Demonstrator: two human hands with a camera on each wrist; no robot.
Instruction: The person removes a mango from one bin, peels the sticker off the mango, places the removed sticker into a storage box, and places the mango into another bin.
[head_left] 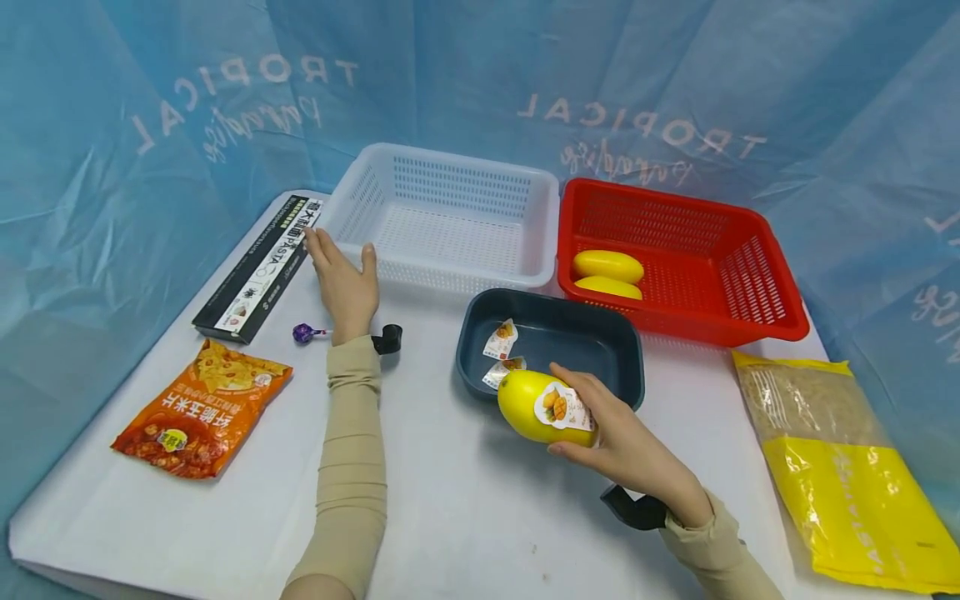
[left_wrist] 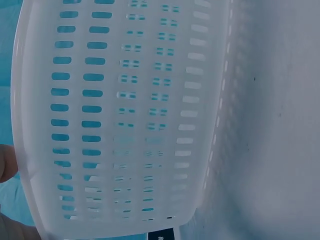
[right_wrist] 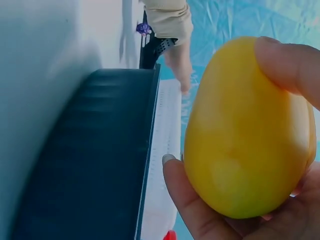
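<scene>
- The right hand [head_left: 626, 446] grips a smooth yellow mango with an oval paper label [head_left: 542, 407], fingers and thumb curled round its near end, holding it in the air just over the near rim of the dark blue plastic tray [head_left: 626, 350]. The skin looks glossy, so I judge the fruit could slip toward the white surface [head_left: 465, 517] if the grip loosens, and it would roll.
- The label faces up under the thumb; rubbing there could crease or tear it.
- 2 loose labels [head_left: 501, 354] lie inside the tray; a mango lowered on them could stick to or crumple them.
- The left hand [head_left: 343, 282] lies flat and relaxed on the surface, fingers straight, holding nothing, just beside the white perforated plastic basket [head_left: 450, 221] and touching the end of the long black pasta box [head_left: 258, 268]. A sweep of that forearm could knock the small purple lollipop [head_left: 303, 333] or the orange snack bag [head_left: 202, 408] about.
- Farther right, the red perforated plastic basket [head_left: 750, 275] holds 2 more yellow mangoes [head_left: 607, 273]; a mango dropped in hard could bruise them.
- The yellow pasta bag [head_left: 847, 467] lies near the right edge and could slide off if pushed.
</scene>
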